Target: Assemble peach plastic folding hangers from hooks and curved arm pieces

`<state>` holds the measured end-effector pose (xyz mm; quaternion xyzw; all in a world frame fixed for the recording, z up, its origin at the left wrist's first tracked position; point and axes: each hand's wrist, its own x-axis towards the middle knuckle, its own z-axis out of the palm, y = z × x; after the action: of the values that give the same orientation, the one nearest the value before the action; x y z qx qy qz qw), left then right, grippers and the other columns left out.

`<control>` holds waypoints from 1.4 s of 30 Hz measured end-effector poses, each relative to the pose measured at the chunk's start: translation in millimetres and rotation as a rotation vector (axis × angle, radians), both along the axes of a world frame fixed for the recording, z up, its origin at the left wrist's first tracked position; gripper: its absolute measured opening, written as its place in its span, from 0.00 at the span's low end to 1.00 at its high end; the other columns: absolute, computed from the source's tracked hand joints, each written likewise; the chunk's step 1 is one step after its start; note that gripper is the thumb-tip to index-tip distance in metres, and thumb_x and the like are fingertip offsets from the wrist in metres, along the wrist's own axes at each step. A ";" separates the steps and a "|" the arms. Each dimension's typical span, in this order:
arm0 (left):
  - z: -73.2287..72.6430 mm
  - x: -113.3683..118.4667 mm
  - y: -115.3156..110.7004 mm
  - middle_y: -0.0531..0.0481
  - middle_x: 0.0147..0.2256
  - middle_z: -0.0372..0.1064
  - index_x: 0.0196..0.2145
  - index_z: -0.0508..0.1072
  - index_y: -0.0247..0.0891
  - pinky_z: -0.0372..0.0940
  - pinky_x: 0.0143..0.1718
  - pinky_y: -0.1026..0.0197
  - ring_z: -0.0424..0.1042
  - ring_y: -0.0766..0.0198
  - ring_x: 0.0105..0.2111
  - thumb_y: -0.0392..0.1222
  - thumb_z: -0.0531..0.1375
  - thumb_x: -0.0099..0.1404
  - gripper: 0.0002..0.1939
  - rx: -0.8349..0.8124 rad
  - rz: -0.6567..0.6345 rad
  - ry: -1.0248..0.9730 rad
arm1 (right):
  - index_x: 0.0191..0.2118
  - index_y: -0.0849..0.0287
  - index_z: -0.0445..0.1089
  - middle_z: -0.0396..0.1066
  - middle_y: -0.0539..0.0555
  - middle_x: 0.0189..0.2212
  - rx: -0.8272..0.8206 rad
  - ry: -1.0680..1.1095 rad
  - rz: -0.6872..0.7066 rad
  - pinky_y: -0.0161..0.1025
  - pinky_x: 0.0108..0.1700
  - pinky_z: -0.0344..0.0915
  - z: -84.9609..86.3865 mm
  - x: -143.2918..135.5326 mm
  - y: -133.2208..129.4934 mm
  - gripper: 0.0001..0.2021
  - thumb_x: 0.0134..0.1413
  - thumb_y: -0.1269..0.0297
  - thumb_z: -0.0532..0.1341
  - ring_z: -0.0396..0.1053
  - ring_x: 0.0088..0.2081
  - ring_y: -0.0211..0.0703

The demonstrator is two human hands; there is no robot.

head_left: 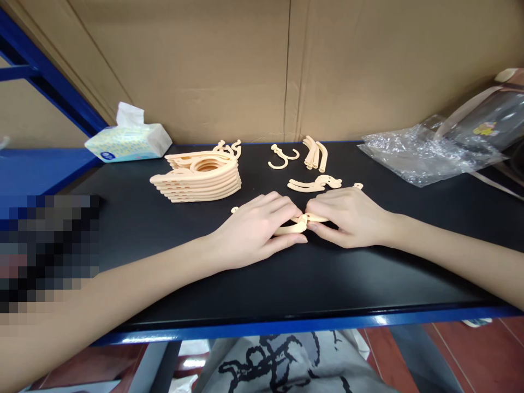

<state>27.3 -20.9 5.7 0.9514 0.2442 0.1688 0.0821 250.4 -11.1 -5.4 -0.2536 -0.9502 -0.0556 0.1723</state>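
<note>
Both of my hands are closed on one cream plastic folding hanger (302, 222), held low over the black tabletop, its arms mostly hidden under my fingers. My left hand (262, 226) grips the left arm, thumb along the near side. My right hand (347, 217) grips the right arm, its fingertips close to the central joint. The tip of an arm shows beyond each hand. Just behind my hands lie curved hanger arms (313, 184). Farther back are loose hanger hooks (282, 157) and a small bunch of straight cream pieces (314, 154).
A stack of cream hangers (198, 177) stands to the left. Behind it is a tissue pack (129, 141) against the cardboard wall (229, 71). Crumpled clear plastic (426, 153) and a transparent bag (487, 117) lie at the right. The table's blue front edge (286, 326) runs below my arms.
</note>
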 end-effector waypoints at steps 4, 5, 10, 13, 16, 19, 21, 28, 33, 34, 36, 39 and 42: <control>0.4 0.3 -0.1 0.48 0.38 0.66 0.38 0.64 0.36 0.58 0.42 0.60 0.61 0.60 0.39 0.49 0.51 0.69 0.13 0.012 0.006 0.003 | 0.29 0.58 0.58 0.62 0.48 0.22 -0.053 -0.026 -0.013 0.33 0.25 0.47 1.4 0.0 -0.9 0.13 0.63 0.59 0.47 0.56 0.22 0.35; 0.3 0.2 -0.1 0.48 0.38 0.66 0.38 0.64 0.36 0.58 0.42 0.60 0.61 0.60 0.39 0.49 0.51 0.69 0.13 0.013 0.006 0.005 | 0.29 0.58 0.58 0.62 0.48 0.22 -0.066 -0.034 -0.014 0.33 0.26 0.48 1.7 0.1 -0.9 0.13 0.63 0.59 0.47 0.56 0.23 0.35; -0.8 -0.6 0.4 0.48 0.38 0.65 0.37 0.64 0.36 0.58 0.41 0.60 0.61 0.60 0.39 0.49 0.51 0.69 0.13 0.017 0.001 0.016 | 0.30 0.58 0.57 0.62 0.47 0.22 -0.109 -0.052 0.005 0.33 0.26 0.48 1.1 1.2 0.5 0.12 0.64 0.59 0.46 0.56 0.23 0.34; -1.1 -0.6 0.5 0.48 0.38 0.65 0.37 0.65 0.35 0.58 0.42 0.60 0.61 0.61 0.39 0.49 0.51 0.69 0.13 0.012 -0.005 0.004 | 0.31 0.58 0.57 0.62 0.47 0.23 -0.128 -0.043 0.012 0.32 0.26 0.48 0.6 1.7 0.9 0.12 0.64 0.58 0.46 0.56 0.23 0.34; -0.4 -0.2 0.1 0.48 0.39 0.65 0.37 0.66 0.35 0.57 0.43 0.60 0.61 0.60 0.41 0.48 0.52 0.69 0.12 -0.016 -0.006 -0.009 | 0.31 0.58 0.55 0.61 0.47 0.23 -0.154 -0.047 0.002 0.32 0.25 0.47 1.1 1.0 -0.3 0.13 0.64 0.57 0.45 0.55 0.22 0.34; 1.0 0.4 -0.7 0.48 0.41 0.65 0.38 0.66 0.36 0.57 0.45 0.59 0.61 0.60 0.42 0.46 0.53 0.69 0.10 -0.057 -0.019 -0.025 | 0.31 0.57 0.55 0.61 0.47 0.23 -0.155 -0.067 -0.016 0.32 0.24 0.48 2.2 -0.2 -2.4 0.14 0.65 0.56 0.44 0.55 0.21 0.34; 1.6 0.8 -1.1 0.47 0.42 0.65 0.38 0.66 0.36 0.57 0.46 0.59 0.60 0.60 0.43 0.45 0.53 0.69 0.09 -0.078 -0.026 -0.039 | 0.31 0.57 0.54 0.61 0.48 0.23 -0.146 -0.078 -0.022 0.32 0.24 0.49 2.7 -0.6 -3.4 0.14 0.65 0.56 0.43 0.55 0.21 0.34; 0.6 2.7 -0.2 0.47 0.42 0.64 0.39 0.66 0.36 0.56 0.48 0.58 0.60 0.60 0.45 0.44 0.53 0.69 0.08 -0.097 -0.031 -0.054 | 0.31 0.57 0.53 0.62 0.48 0.22 -0.128 -0.078 -0.019 0.32 0.23 0.49 2.7 -0.8 -3.4 0.13 0.65 0.57 0.43 0.56 0.20 0.35; 1.1 3.5 -0.8 0.47 0.42 0.64 0.38 0.65 0.35 0.55 0.48 0.58 0.59 0.60 0.44 0.43 0.52 0.69 0.08 -0.094 -0.032 -0.029 | 0.30 0.57 0.53 0.62 0.48 0.22 -0.050 -0.069 0.003 0.32 0.24 0.49 1.7 -1.7 -3.6 0.14 0.65 0.57 0.42 0.56 0.20 0.35; 1.2 3.7 -1.0 0.47 0.41 0.63 0.37 0.65 0.36 0.55 0.47 0.58 0.59 0.60 0.44 0.43 0.52 0.69 0.08 -0.092 -0.036 -0.025 | 0.30 0.57 0.53 0.62 0.49 0.22 -0.038 -0.073 0.004 0.32 0.24 0.49 1.5 -1.8 -3.7 0.15 0.65 0.57 0.42 0.56 0.21 0.35; 1.2 4.1 -1.2 0.47 0.41 0.63 0.36 0.64 0.36 0.55 0.46 0.58 0.59 0.60 0.43 0.43 0.52 0.69 0.08 -0.081 -0.048 -0.012 | 0.29 0.57 0.54 0.62 0.49 0.22 -0.021 -0.080 0.008 0.33 0.24 0.49 1.0 -1.7 -4.0 0.15 0.65 0.57 0.42 0.57 0.21 0.35; 0.1 5.1 -1.2 0.46 0.40 0.63 0.36 0.63 0.36 0.55 0.45 0.56 0.59 0.58 0.42 0.44 0.49 0.70 0.09 -0.031 -0.060 0.027 | 0.29 0.58 0.55 0.62 0.49 0.22 0.006 -0.088 0.015 0.34 0.24 0.48 0.5 -1.1 -4.2 0.16 0.65 0.58 0.42 0.56 0.21 0.36; -1.2 6.3 -1.2 0.44 0.39 0.62 0.35 0.62 0.35 0.55 0.43 0.55 0.58 0.56 0.41 0.45 0.47 0.71 0.11 0.016 -0.063 0.069 | 0.29 0.58 0.56 0.62 0.50 0.22 0.030 -0.099 0.011 0.35 0.24 0.47 0.5 -0.7 -4.3 0.15 0.65 0.58 0.43 0.55 0.21 0.36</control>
<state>33.5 -22.1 4.4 0.9645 0.2153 0.1352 0.0712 249.7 -15.4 -4.9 -0.2428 -0.9580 -0.0815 0.1290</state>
